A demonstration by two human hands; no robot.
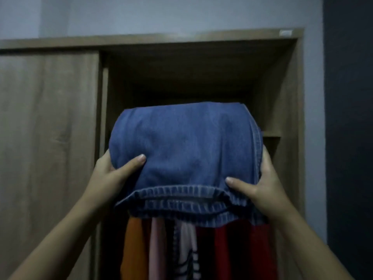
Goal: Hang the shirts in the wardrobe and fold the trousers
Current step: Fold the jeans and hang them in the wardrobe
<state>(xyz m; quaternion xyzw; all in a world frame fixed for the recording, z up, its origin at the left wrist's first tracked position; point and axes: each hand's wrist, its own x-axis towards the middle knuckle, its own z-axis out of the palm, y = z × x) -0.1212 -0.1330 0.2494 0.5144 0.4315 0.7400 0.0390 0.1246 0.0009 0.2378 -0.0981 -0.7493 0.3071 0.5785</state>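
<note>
Folded trousers: blue denim, a thick squared bundle, gathered elastic waistband facing the camera at the lower edge, side seam stitching visible down the right flank. Held up at chest-to-head height in front of the open wardrobe, level with the upper shelf, whose edge shows just right of the bundle. Whether the far end already rests on that shelf is hidden by the denim itself.

Left hand: grip closed on the bundle's left side, thumb laid across the top face, fingers underneath out of sight. Right hand: same hold mirrored, thumb pressing near the waistband corner. A two-sided clamp like this likely keeps the layers from sliding apart while the fold is carried flat; the waistband toward the person suggests the folded end goes in first.

Below the bundle: hanging shirts on the rail section, orange, pale pink, a striped one, red, close together. Judged from that, the hanging part looks well along and this is a fold being stowed.

Left of the opening: sliding wardrobe door, wood grain, covering the other half.

Writing: a small pale sticker on the top right of the frame; too blurred to read. No brand tag visible on the denim.
</note>
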